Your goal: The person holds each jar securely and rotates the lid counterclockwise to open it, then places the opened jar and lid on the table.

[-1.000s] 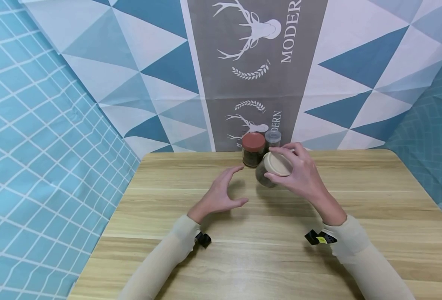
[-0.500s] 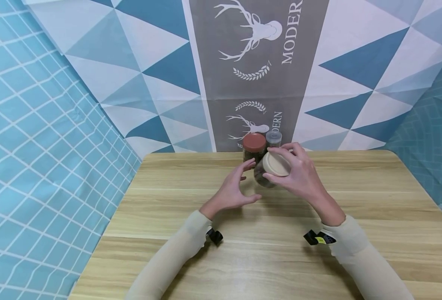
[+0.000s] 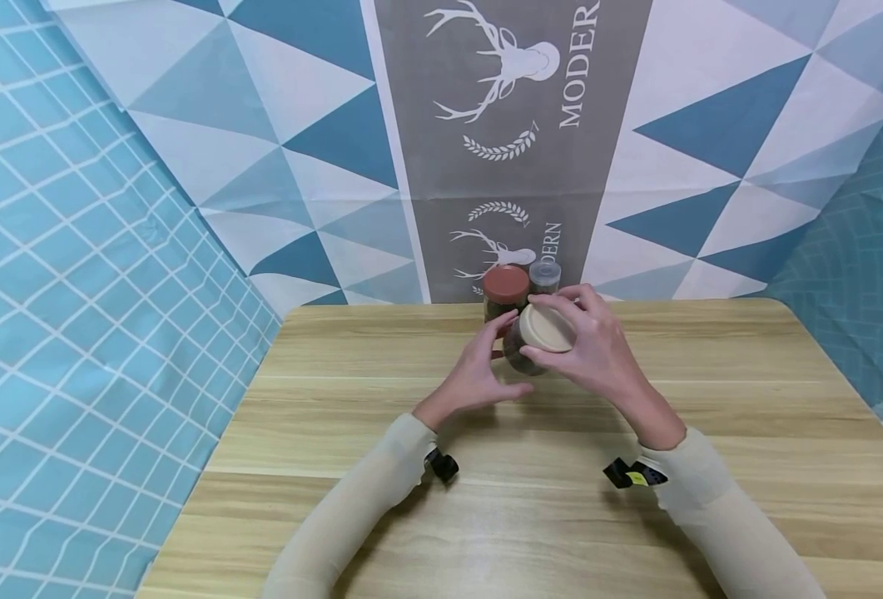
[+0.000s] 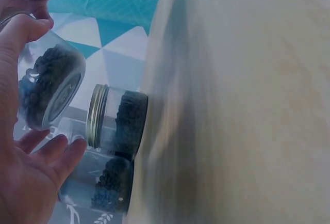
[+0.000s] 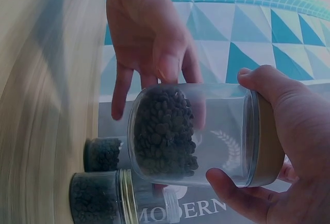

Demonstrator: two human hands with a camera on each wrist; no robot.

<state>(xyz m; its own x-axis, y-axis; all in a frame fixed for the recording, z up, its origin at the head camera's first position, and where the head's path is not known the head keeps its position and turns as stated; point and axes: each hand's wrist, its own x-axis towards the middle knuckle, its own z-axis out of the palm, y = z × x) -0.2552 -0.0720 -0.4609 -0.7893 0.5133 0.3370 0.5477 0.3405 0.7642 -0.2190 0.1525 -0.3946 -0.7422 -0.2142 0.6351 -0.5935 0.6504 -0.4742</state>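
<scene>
My right hand (image 3: pixel 598 345) grips a glass jar by its beige lid (image 3: pixel 548 329) and holds it tilted, lid toward the palm. Dark beans or pellets fill part of this jar (image 5: pixel 165 131), seen in the right wrist view. My left hand (image 3: pixel 477 376) spreads around the base end, thumb on the near side and fingers on the far side. In the right wrist view, the left thumb's tip is right at the glass wall. Behind the held jar stand a red-lidded jar (image 3: pixel 506 287) and a clear-topped container (image 3: pixel 545 274), partly hidden by the jar and hands.
In the left wrist view, a gold-banded jar (image 4: pixel 118 121) with dark contents stands beside another glass jar (image 4: pixel 98 182). The wooden table (image 3: pixel 501 499) ends at a patterned cloth backdrop (image 3: pixel 501 150). A blue checked cloth (image 3: pixel 96 291) hangs at the left.
My left hand has moved right and slightly forward, from apart to around the jar's base. The right hand, still holding the jar, has shifted slightly left.
</scene>
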